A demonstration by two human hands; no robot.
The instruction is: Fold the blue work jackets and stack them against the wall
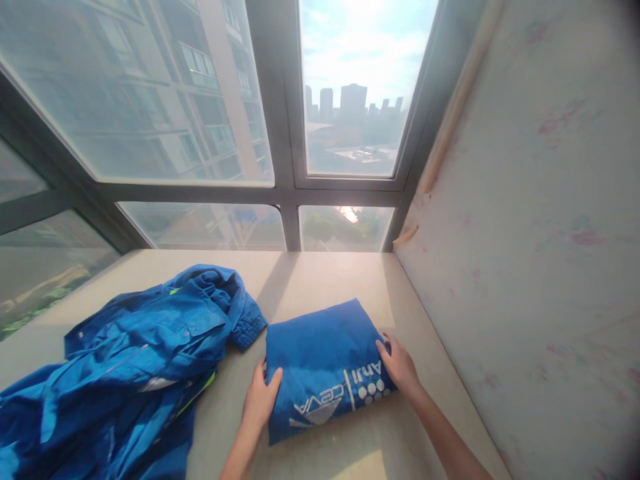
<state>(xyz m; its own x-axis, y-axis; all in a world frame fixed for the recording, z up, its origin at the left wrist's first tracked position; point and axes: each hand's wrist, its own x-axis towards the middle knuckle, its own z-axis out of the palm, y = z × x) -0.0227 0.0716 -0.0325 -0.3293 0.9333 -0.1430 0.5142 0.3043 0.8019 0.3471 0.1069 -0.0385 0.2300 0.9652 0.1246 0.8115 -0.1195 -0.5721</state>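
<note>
A folded blue garment (320, 347) lies on the pale surface, with white lettering and a logo upside down along its near side. My left hand (261, 395) grips its left edge, thumb on top and the other fingers partly hidden at the side. On the opposite edge, my right hand (399, 363) holds the garment with thumb on top and fingers around the side. To the left lies a crumpled blue jacket (165, 340) with yellow-green trim, its cuff close to the folded garment's upper left corner.
The pale surface (330, 273) ends at a grey-framed window (287, 220) at the back. A wall (525, 267) with faint pink patterns runs along the right side. Buildings show through the glass.
</note>
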